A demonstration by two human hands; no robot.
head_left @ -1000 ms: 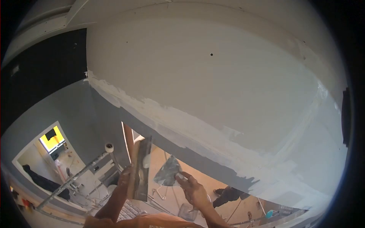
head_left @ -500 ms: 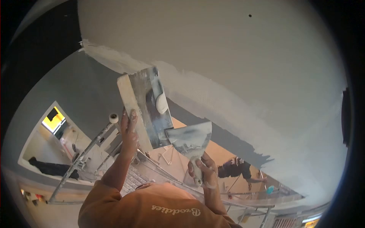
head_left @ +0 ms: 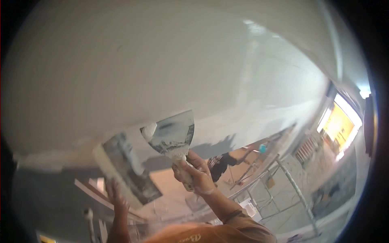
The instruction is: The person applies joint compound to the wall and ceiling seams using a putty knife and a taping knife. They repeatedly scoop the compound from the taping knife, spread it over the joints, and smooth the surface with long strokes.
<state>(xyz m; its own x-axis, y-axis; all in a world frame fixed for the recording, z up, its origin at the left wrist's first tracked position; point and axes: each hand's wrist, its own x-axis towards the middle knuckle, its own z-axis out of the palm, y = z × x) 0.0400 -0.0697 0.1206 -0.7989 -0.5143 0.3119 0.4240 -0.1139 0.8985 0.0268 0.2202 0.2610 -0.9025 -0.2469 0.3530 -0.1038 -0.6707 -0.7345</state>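
Note:
My right hand (head_left: 193, 173) is wrapped round the handle of a putty knife (head_left: 172, 131), its blade fanned out and pointing up. White filler (head_left: 149, 130) clings to the blade's left corner, with dark smears lower down. Lower on the left, my left hand (head_left: 116, 195) grips the pale back edge of a wide filling knife (head_left: 130, 164), slightly blurred. A streak of white filler (head_left: 134, 160) lies on its metal face. The two blades are apart. Behind them runs a whitish filled band (head_left: 219, 123) along the edge of a pale ceiling-like surface (head_left: 162, 69).
Metal scaffold rails (head_left: 298, 192) stand at the lower right. Another person in a dark top (head_left: 219, 166) is below, an arm stretched out near a turquoise item (head_left: 262, 148). A bright window (head_left: 340, 125) is at the far right; a dark grey wall (head_left: 44, 194) is at left.
The view has swung to the right, bringing the window in. The putty knife has come off the wide filling knife and risen, now with filler on its corner. Both tools stay in hand.

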